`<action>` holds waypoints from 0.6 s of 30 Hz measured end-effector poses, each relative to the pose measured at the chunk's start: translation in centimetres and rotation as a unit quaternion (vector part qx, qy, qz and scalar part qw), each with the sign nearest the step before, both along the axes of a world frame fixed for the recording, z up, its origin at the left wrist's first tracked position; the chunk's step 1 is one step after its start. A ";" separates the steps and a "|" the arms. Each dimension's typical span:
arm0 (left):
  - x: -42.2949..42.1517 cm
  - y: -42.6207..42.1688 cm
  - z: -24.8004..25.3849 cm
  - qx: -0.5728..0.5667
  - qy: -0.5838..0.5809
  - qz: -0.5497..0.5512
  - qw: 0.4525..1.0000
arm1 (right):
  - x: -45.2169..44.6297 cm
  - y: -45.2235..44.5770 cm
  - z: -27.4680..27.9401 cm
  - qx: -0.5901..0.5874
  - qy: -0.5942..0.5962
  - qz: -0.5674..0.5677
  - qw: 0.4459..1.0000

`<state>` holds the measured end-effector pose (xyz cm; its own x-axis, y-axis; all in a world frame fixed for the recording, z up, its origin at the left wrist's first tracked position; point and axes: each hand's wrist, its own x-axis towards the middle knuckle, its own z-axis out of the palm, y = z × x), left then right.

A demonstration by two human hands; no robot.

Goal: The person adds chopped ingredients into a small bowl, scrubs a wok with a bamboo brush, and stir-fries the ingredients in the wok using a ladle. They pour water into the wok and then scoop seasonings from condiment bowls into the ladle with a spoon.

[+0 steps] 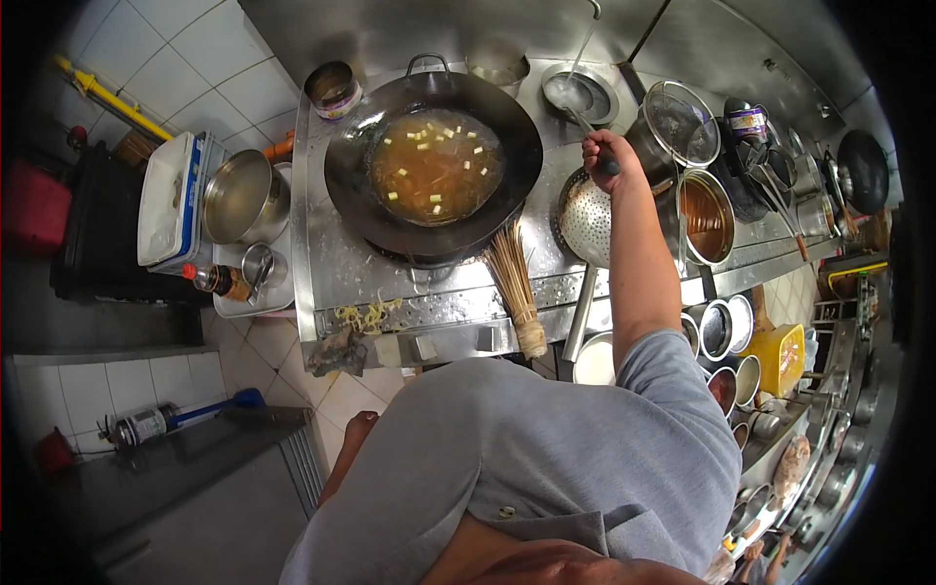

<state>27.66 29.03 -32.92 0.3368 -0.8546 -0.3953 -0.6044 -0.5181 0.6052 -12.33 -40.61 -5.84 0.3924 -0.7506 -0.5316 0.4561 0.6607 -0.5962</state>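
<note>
My right hand [609, 156] is closed round the dark handle of a ladle [563, 95] at the back of the stove. The ladle's bowl is under a thin stream from the water spout [596, 12], above a round metal basin [603, 101]. Low at my left side hangs my left hand [360, 422], partly hidden by my shirt, its fingers not clear. A large black wok [341, 185] left of the ladle holds brownish broth with pale cubes floating in it. Below my right forearm, a perforated strainer [585, 219] rests with its handle toward me.
A bamboo brush [517, 292] leans at the wok's front right. Noodle-like scraps [368, 317] and a grey rag [336, 351] lie at the front edge. Pots stand right, including one with reddish-brown liquid [704, 219]. A steel pot [239, 195] and sauce bottle [210, 280] stand left.
</note>
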 end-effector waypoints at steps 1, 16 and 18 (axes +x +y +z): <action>0.0 -0.1 0.2 -0.005 0.002 -0.002 1.000 | 0.0 0.0 0.1 0.000 0.001 -0.002 1.000; -0.8 -0.2 -0.4 0.028 0.016 0.022 0.999 | -0.2 0.0 0.9 0.009 0.007 0.001 1.000; -0.6 0.0 -1.5 0.033 0.032 0.037 0.998 | -0.2 -0.1 0.8 0.012 0.008 0.003 1.000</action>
